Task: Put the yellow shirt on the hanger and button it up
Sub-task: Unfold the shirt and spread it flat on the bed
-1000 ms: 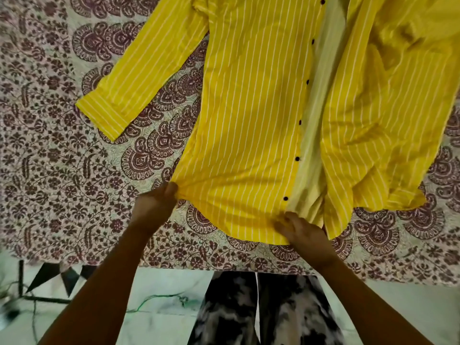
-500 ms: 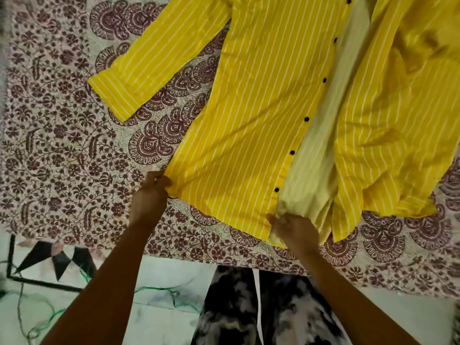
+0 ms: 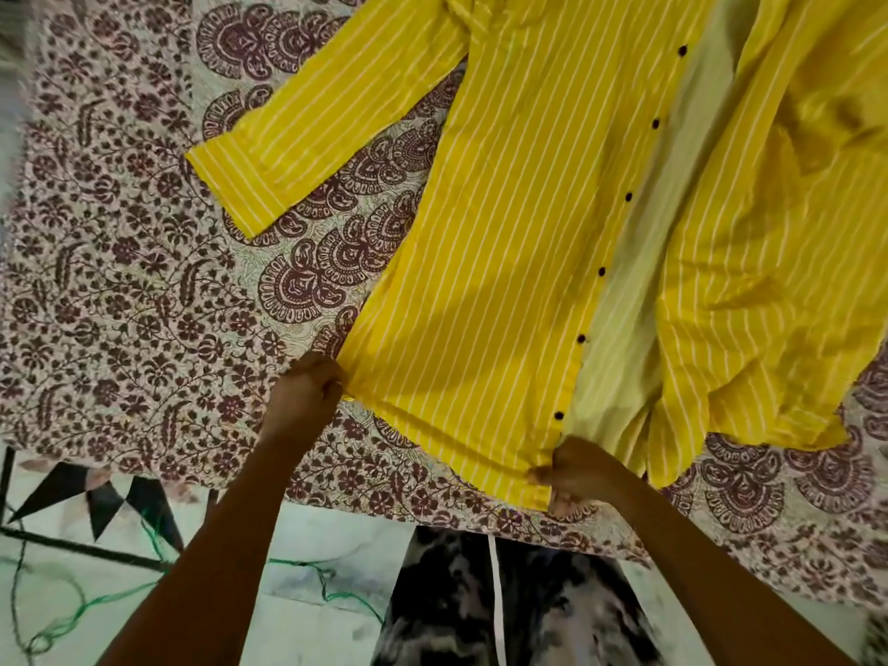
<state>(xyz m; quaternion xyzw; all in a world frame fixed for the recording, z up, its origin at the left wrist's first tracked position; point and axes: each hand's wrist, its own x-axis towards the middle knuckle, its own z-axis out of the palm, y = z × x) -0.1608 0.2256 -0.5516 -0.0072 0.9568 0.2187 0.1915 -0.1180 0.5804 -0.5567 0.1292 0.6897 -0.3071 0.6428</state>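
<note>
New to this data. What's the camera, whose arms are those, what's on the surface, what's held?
No machine here: a person works bare-handed, filmed by one wide-angle camera on their head, looking down. A yellow shirt with thin white stripes lies open, unbuttoned, on a cream bedsheet printed with maroon paisley and flowers. Dark round buttons run along one front edge. The left hand grips the hem's outer corner; the right hand pinches the hem below the buttons. No hanger is visible.

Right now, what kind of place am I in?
Probably a home bedroom or living space: a block-printed bedsheet covers a bed-like surface, a pale stone floor lies below it, and a yellow shirt is spread out for hanging.
</note>
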